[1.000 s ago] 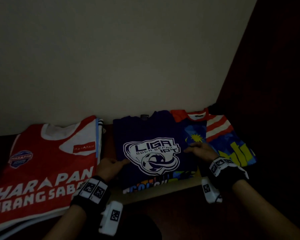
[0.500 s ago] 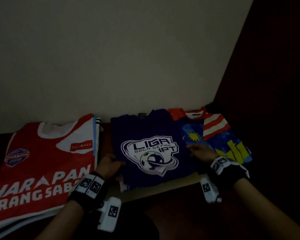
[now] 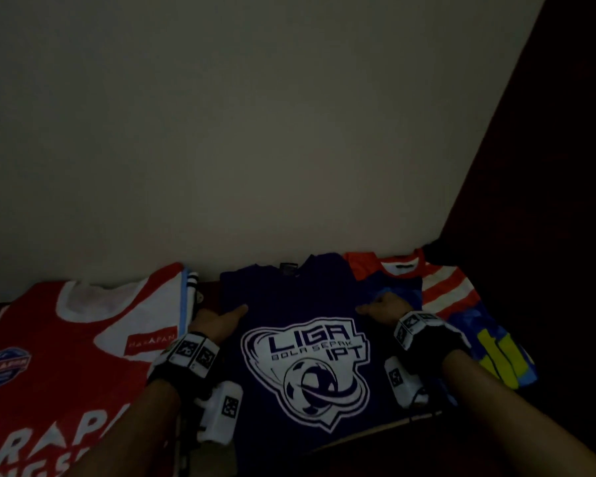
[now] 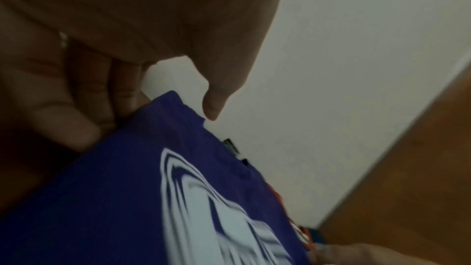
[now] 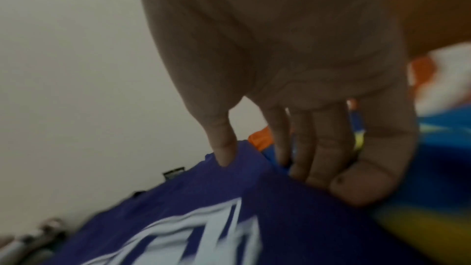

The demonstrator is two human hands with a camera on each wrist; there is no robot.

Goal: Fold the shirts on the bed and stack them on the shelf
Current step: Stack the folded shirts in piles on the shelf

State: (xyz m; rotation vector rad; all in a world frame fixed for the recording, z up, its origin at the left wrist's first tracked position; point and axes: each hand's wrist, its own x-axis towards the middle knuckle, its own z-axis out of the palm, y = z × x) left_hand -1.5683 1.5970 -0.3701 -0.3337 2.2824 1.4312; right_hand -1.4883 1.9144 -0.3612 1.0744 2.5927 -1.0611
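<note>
A folded purple shirt (image 3: 289,297) with a white "LIGA" football logo lies flat on the wooden shelf (image 3: 375,432), its collar towards the wall. My left hand (image 3: 217,320) rests at its left edge above the logo, fingers straight against the side (image 4: 163,106) and thumb over the top. My right hand (image 3: 382,306) rests at the right edge the same way. In the right wrist view its thumb touches the purple shirt (image 5: 293,219) and its fingertips (image 5: 356,188) press the edge. Neither hand curls round the cloth.
A folded red and white shirt (image 3: 83,339) lies to the left on a small pile. A folded blue, yellow and red-striped shirt (image 3: 461,304) lies to the right, partly under the purple one. A plain wall stands behind, and a dark side panel (image 3: 547,201) closes the right.
The purple shirt has slid back over the colourful print that showed at its front edge. Both hands have moved up its sides from logo height towards the collar.
</note>
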